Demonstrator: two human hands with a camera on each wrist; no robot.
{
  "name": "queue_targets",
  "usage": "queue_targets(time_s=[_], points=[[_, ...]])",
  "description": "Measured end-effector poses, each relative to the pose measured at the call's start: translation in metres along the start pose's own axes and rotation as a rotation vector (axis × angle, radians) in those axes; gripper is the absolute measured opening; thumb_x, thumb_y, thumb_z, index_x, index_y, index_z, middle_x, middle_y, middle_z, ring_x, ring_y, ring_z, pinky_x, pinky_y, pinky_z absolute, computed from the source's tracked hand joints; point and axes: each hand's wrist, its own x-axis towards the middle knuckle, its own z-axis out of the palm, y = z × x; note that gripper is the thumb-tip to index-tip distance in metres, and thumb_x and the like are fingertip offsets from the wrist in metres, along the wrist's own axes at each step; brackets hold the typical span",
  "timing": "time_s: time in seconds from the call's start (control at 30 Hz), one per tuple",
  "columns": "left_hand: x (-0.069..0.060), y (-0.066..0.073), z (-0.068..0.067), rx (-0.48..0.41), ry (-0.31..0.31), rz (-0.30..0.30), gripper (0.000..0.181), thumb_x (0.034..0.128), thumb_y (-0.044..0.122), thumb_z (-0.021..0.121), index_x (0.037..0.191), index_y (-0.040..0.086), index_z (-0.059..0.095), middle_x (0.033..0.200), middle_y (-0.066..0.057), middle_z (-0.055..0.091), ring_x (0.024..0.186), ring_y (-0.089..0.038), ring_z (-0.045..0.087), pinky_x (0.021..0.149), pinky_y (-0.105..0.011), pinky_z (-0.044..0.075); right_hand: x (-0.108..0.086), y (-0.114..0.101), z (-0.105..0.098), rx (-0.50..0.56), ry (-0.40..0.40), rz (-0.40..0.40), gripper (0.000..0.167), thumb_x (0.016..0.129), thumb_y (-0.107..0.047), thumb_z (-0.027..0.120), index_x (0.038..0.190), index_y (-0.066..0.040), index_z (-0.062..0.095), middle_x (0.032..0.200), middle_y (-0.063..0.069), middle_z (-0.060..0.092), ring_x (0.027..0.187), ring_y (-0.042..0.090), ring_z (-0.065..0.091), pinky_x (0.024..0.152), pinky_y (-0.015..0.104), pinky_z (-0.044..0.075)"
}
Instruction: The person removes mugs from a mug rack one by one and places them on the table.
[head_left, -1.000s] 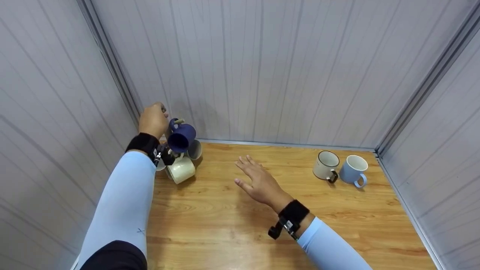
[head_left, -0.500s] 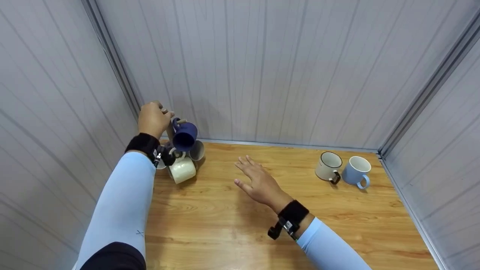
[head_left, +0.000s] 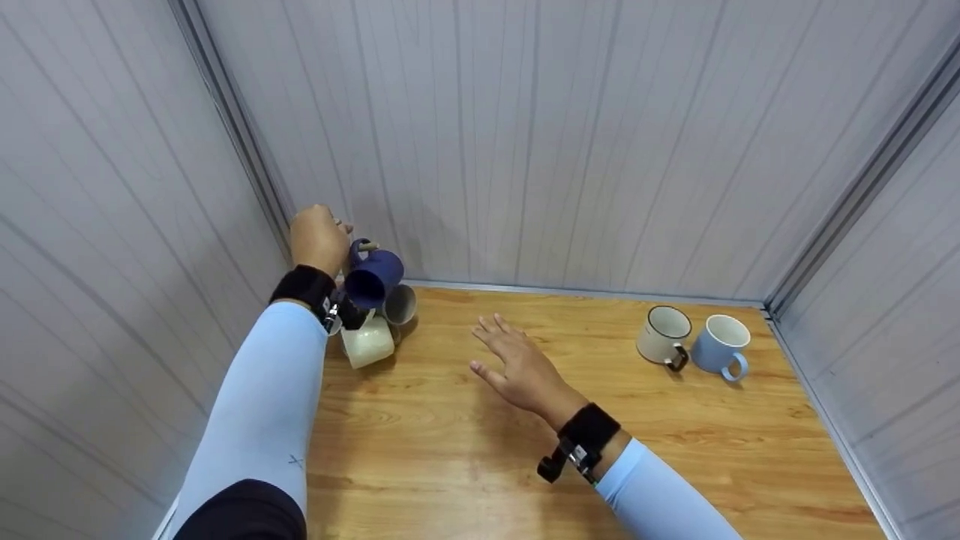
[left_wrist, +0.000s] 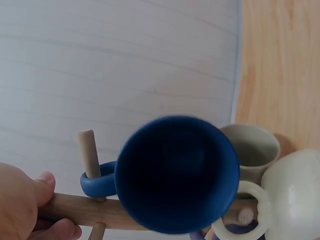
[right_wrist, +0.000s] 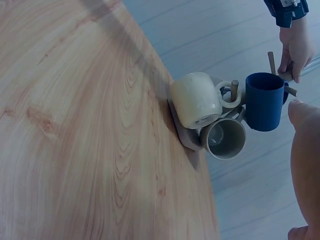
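lab-type booth [head_left: 480,135], prob.; pale panel walls [head_left: 90,247] w/ metal trim [head_left: 235,127]; wrist cams [head_left: 551,469]

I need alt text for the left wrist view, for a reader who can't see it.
A left hand grips a wooden post, where a dark blue mug hangs by its handle on a peg, mouth towards the camera. Beyond it, partly hidden, are a grey mug and a cream mug.
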Motion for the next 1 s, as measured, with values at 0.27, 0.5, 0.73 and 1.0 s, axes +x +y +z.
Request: queue_targets(time_s=[0.27, 0.5, 0.73, 1.0], points=[[0.003, -0.006, -0.007, -0.031, -0.03, 0.024, 0.026, 0.1108, 0.012, 0.07, 0.113, -0.011, 0.08, 0.119, -0.032, 0.081, 0.112, -0.049, 0.078, 0.099, -0.059, 0.064, 0.001, -0.006, -0.002, 0.024, -0.002, -0.006, 0.069, 0.119, -0.052, 0.056, 0.176, -0.015, 0.044, 0.187, 0.006, 0.033, 0.178, 0.031, 0.021, 0.142, 0.064, 0.024], [0.003, -0.013, -0.014, -0.051, -0.045, 0.112, 0.027, 0.1071, 0.001, 0.066, 0.124, -0.014, 0.08, 0.125, -0.035, 0.08, 0.122, -0.054, 0.076, 0.109, -0.063, 0.062, -0.001, -0.005, 0.002, 0.037, 0.008, -0.025, 0.068, 0.119, -0.049, 0.057, 0.175, -0.013, 0.045, 0.186, 0.013, 0.036, 0.177, 0.036, 0.024, 0.141, 0.067, 0.027], [0.005, -0.018, -0.018, -0.078, -0.095, 0.102, 0.026, 0.1093, 0.005, 0.066, 0.122, -0.014, 0.079, 0.124, -0.034, 0.079, 0.118, -0.049, 0.076, 0.104, -0.06, 0.062, 0.0, -0.01, -0.001, 0.061, 0.004, -0.025, 0.068, 0.118, -0.05, 0.057, 0.176, -0.016, 0.044, 0.187, 0.011, 0.034, 0.177, 0.037, 0.024, 0.141, 0.067, 0.027], [0.004, -0.02, -0.017, -0.097, -0.125, 0.112, 0.03, 0.1142, 0.008, 0.064, 0.132, -0.012, 0.076, 0.131, -0.036, 0.076, 0.125, -0.05, 0.073, 0.109, -0.062, 0.06, 0.0, -0.008, 0.001, 0.049, -0.014, -0.021, 0.069, 0.119, -0.053, 0.055, 0.177, -0.017, 0.042, 0.188, 0.01, 0.032, 0.178, 0.034, 0.022, 0.141, 0.067, 0.026]])
